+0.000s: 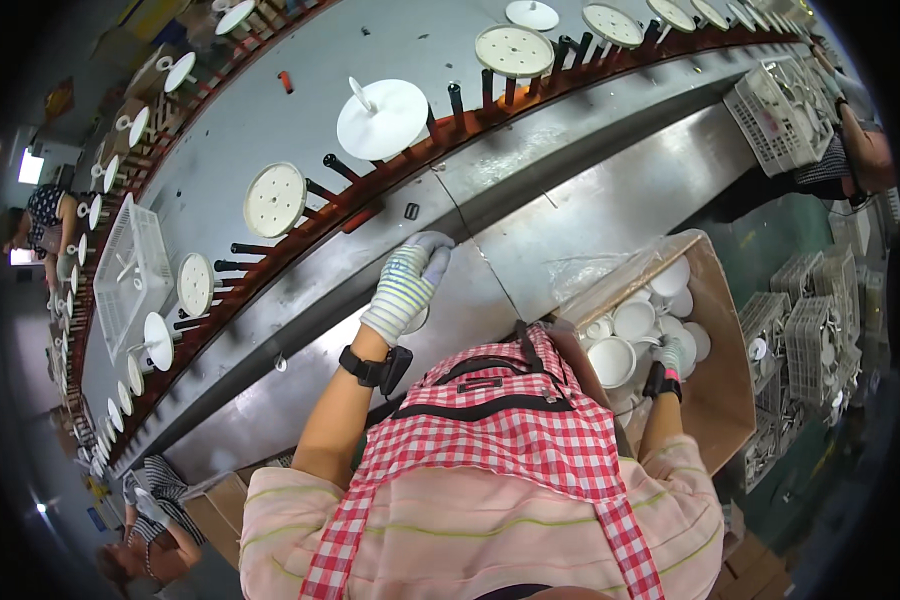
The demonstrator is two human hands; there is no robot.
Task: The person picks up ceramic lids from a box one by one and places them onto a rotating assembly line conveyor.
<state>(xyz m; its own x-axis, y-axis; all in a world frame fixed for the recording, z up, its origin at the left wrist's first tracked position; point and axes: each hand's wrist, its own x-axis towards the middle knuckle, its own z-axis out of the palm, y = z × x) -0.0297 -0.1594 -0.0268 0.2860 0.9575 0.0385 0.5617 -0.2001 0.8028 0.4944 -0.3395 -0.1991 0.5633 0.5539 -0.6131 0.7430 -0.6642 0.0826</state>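
My left hand, in a striped knit glove, is over the metal ledge beside the conveyor. Its fingers are bent and pressed together. The edge of a pale round piece shows under it, and I cannot make out what lies inside the grip. My right hand, gloved too, reaches into a cardboard box at my right. Its fingers, partly hidden, close at the rim of a white round plastic piece. Several white cup-like pieces lie around it in the box.
Along the curved conveyor, black-tipped pegs carry pale discs and a white disc with a stem. White crates stand on the conveyor table, at upper right and on the right floor. Co-workers sit left and upper right.
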